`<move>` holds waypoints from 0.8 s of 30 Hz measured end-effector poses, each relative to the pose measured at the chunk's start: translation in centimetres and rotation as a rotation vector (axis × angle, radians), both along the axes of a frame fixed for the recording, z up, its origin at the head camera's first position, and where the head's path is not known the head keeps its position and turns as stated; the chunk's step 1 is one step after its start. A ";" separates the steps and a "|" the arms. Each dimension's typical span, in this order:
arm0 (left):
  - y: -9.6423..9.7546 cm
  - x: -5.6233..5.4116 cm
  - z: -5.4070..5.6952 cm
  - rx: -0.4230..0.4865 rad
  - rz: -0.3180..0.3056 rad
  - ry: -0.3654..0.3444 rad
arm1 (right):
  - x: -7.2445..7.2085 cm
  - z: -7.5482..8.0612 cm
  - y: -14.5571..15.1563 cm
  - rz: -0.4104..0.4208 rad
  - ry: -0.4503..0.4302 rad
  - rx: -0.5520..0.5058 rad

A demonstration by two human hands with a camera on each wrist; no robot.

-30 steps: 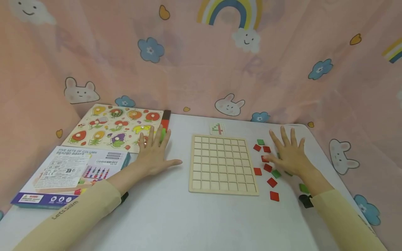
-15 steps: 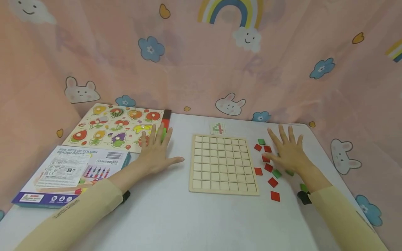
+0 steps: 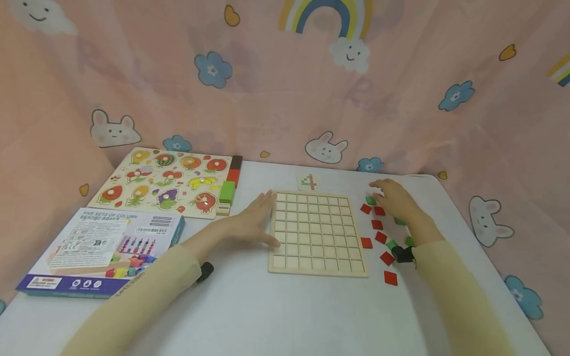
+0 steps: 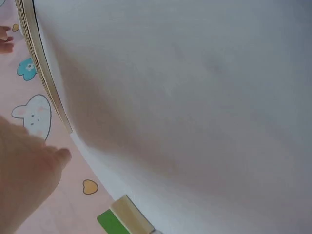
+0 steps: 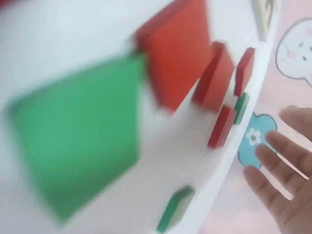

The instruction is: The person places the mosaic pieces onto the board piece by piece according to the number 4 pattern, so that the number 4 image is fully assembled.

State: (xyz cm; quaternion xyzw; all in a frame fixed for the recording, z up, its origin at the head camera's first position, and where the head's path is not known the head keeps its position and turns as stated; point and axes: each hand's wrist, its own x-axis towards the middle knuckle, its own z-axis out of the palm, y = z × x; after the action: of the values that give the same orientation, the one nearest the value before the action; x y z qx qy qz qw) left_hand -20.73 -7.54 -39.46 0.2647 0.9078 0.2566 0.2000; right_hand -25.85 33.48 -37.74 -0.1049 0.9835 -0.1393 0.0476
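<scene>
A light wooden grid board (image 3: 318, 236) lies flat on the white table. At its left edge is my left hand (image 3: 253, 221), fingers extended and thumb reaching over the rim; whether it touches is unclear. The left wrist view shows the board's side (image 4: 45, 68) and part of that hand (image 4: 29, 170). My right hand (image 3: 398, 201) hovers over loose square tiles right of the board, its fingertips near a green tile (image 3: 370, 200). Red tiles (image 3: 377, 225) lie scattered below. In the right wrist view the fingers (image 5: 280, 163) are spread loosely, holding nothing.
Behind the board lies a small pattern card (image 3: 308, 182). A fruit puzzle board (image 3: 153, 170), a stack of coloured blocks (image 3: 227, 192) and a beaded-toy box (image 3: 95, 247) occupy the left side. A pink printed curtain (image 3: 267, 99) stands behind the table.
My left hand has moved right, from beside the fruit puzzle to the grid board's left edge. The right hand has swung left, its spread fingers now bent toward the far tiles.
</scene>
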 end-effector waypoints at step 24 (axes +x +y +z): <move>0.0 -0.4 -1.2 -0.101 -0.101 0.016 | -1.1 -1.6 0.5 -0.148 -0.154 -0.118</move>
State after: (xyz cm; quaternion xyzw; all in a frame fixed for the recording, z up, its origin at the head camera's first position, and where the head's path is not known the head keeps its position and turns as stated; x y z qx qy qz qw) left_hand -21.18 -7.50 -40.63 0.3016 0.9067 0.1978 0.2186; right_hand -26.96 33.95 -39.35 -0.0236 0.9721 -0.2079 0.1060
